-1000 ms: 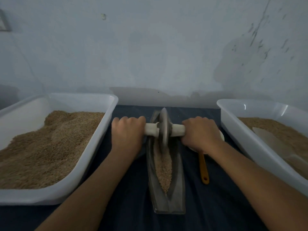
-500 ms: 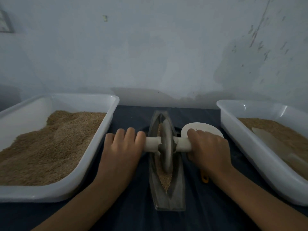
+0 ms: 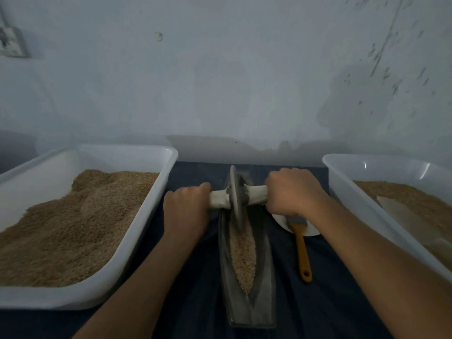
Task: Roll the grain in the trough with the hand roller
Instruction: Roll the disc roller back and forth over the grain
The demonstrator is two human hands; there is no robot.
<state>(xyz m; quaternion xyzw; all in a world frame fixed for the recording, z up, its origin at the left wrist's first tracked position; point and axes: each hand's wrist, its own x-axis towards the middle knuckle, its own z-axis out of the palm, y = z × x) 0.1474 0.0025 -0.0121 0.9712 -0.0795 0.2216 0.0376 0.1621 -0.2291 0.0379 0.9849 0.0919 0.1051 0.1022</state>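
- Table (image 3: pixel 318 302) under a dark blue cloth, set against a pale, stained wall (image 3: pixel 244 81); a white tub (image 3: pixel 156 216) of grain at left, a second tub (image 3: pixel 347 192) at right.
- Trough (image 3: pixel 264 277), centre, running away from the viewer, grain (image 3: pixel 243 255) along its groove.
- Roller (image 3: pixel 236 199) at the trough's far end, its disc in the groove; left hand (image 3: pixel 187 211) and right hand (image 3: pixel 292 192) each curled round one end of the axle.
- Brush (image 3: pixel 300 243) just right of the trough, head on a white dish (image 3: pixel 310 231).
- No legible writing.
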